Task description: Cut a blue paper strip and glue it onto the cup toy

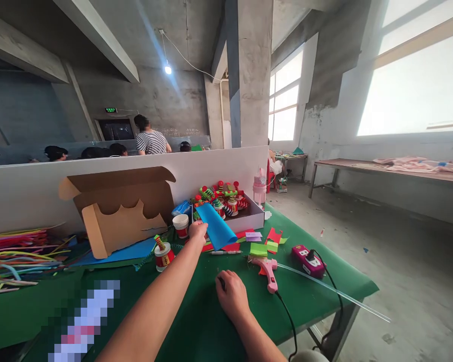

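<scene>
My left hand [198, 231] is closed on the near left edge of a blue sheet [216, 226], which bends over in front of a white box [254, 220] of red and green craft figures. My right hand [232, 294] rests on the green table, its fingers curled in; whatever may be under them is hidden. A pink glue gun [267, 271] with a long clear stick lies to its right. Just beyond the hands are a pen [225, 252], green paper pieces [258, 249] and red paper pieces [274, 235].
Paper cups [180, 225] and a cup figure [163, 255] stand left of the blue sheet. An open cardboard box [123, 216] and colourful strips [18, 256] lie further left. A purple power socket [308, 261] sits at right. People are beyond the white partition [33, 183].
</scene>
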`<action>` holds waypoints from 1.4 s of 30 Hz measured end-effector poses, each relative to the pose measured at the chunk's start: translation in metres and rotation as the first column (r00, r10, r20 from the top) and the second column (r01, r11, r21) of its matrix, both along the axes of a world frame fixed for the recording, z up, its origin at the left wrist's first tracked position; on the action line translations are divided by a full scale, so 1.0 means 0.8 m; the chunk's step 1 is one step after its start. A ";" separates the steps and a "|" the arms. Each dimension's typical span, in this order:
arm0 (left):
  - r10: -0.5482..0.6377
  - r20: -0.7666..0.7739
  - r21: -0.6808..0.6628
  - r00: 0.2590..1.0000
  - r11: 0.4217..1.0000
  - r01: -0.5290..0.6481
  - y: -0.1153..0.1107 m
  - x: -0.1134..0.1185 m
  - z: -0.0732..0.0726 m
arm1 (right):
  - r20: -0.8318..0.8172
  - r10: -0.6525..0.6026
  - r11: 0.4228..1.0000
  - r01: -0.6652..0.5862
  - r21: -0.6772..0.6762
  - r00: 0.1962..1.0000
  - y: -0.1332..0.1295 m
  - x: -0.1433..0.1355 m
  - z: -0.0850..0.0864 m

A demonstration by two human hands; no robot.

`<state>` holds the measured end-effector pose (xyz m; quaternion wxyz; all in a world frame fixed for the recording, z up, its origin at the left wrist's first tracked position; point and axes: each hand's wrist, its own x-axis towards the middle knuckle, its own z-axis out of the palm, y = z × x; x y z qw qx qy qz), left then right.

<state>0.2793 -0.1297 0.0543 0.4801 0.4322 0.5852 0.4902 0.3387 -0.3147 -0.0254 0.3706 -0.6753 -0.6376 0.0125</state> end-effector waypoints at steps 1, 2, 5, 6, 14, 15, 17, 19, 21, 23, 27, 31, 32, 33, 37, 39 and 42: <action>-0.023 0.005 -0.031 1.000 0.999 0.023 -0.007 -0.001 0.005 | -0.004 0.003 1.000 -0.003 0.003 1.000 0.000 0.000 0.000; -0.050 0.016 -0.061 0.999 0.997 0.051 -0.015 -0.003 0.010 | -0.010 0.005 1.000 -0.005 0.006 1.000 0.000 0.001 -0.001; -0.140 0.047 -0.077 0.989 0.987 0.143 -0.056 -0.022 0.023 | -0.047 -0.003 1.000 0.003 0.007 0.999 0.001 0.001 -0.003; -0.171 0.054 -0.064 0.984 0.983 0.175 -0.073 -0.033 0.027 | -0.076 0.000 1.000 0.000 0.005 0.997 0.002 0.002 -0.003; -0.485 -0.436 0.051 0.758 0.827 0.559 -0.198 -0.206 0.055 | -0.553 0.133 0.991 -0.101 0.088 0.823 0.003 0.012 0.016; -0.478 -0.562 0.033 0.675 0.802 0.596 -0.208 -0.229 0.060 | -0.588 0.146 0.989 -0.111 0.096 0.795 0.001 0.013 0.019; -0.450 -0.715 -0.022 0.535 0.780 0.626 -0.224 -0.266 0.069 | -0.722 0.167 0.986 -0.134 0.104 0.671 -0.007 0.012 0.024; -0.424 -0.781 -0.054 0.458 0.777 0.627 -0.237 -0.291 0.074 | -0.834 0.175 0.979 -0.180 0.093 0.522 -0.020 0.005 0.028; -0.418 -0.801 -0.062 0.429 0.771 0.634 -0.244 -0.302 0.073 | -0.850 0.207 0.962 -0.261 0.086 0.485 -0.038 -0.005 0.034; -0.428 -0.794 -0.046 0.432 0.751 0.659 -0.246 -0.304 0.068 | -0.761 0.288 0.937 -0.334 0.099 0.581 -0.055 -0.018 0.042; -0.395 -0.757 0.089 0.520 0.726 0.682 -0.238 -0.293 0.045 | -0.292 0.419 0.906 -0.377 0.190 0.860 -0.075 -0.036 0.066; -0.307 -0.731 0.226 0.610 0.733 0.641 -0.234 -0.278 0.019 | 0.170 0.384 0.906 -0.406 0.119 0.907 -0.081 -0.043 0.075; -0.296 -0.730 0.238 0.616 0.735 0.635 -0.236 -0.274 0.013 | 0.240 0.378 0.909 -0.408 0.088 0.894 -0.083 -0.044 0.074; -0.287 -0.738 0.241 0.611 0.733 0.636 -0.238 -0.272 0.008 | 0.291 0.374 0.910 -0.408 0.065 0.880 -0.085 -0.044 0.071; -0.230 -0.828 0.213 0.511 0.714 0.667 -0.250 -0.268 -0.006 | 0.368 0.365 0.915 -0.403 0.030 0.855 -0.094 -0.047 0.057; -0.197 -0.864 0.200 0.463 0.710 0.675 -0.257 -0.272 -0.013 | 0.375 0.356 0.918 -0.395 0.029 0.856 -0.098 -0.047 0.051; -0.104 -0.909 0.225 0.404 0.693 0.685 -0.269 -0.281 -0.025 | 0.396 0.343 0.918 -0.394 0.052 0.852 -0.102 -0.045 0.044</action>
